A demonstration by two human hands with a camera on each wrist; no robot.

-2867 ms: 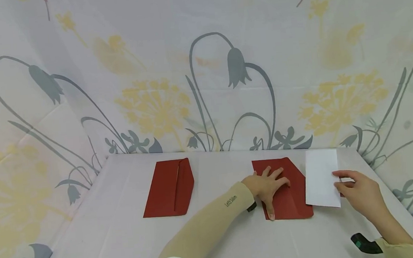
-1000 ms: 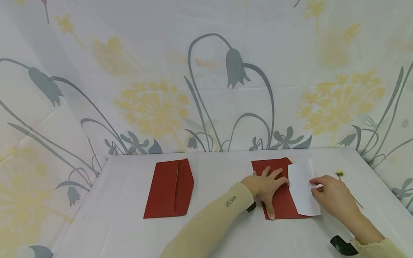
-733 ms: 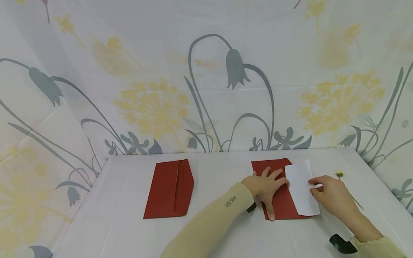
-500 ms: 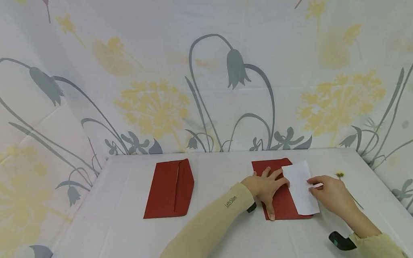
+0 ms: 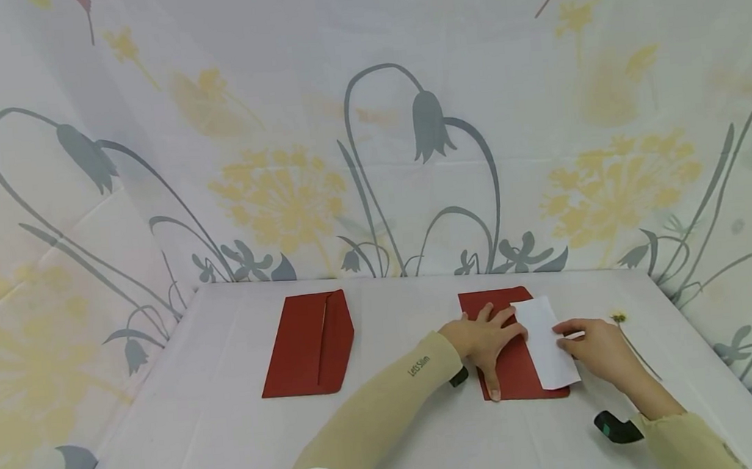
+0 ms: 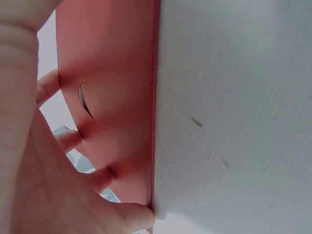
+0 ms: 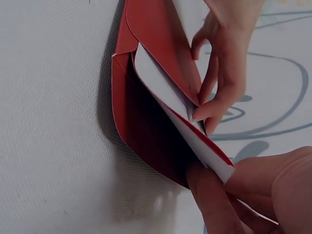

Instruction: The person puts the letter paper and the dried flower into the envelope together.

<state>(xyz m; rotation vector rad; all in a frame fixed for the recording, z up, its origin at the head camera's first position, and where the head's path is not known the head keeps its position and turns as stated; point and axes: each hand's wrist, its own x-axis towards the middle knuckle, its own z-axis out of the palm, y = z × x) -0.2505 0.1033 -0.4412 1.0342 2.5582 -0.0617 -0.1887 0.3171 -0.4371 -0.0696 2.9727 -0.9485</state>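
With fingers spread, my left hand presses the red paper envelope on the white table. In the left wrist view its fingertips rest along the red paper. My right hand pinches the right edge of a white card between thumb and fingers. Slightly tilted, the card overlaps the right half of the envelope in the head view. The right wrist view shows the card, with a red edge, slanting at the envelope's parted mouth, above the dark opening.
A second red envelope lies at the left of the white table. To the right of my right hand is a thin-stemmed yellow flower. Black wrist devices sit by both sleeves. Patterned cloth rises behind the table.
My right hand has carried the card left from beside the envelope to over it, lately tilting its top leftward. The flower has come into view. The left hand has stayed in place.
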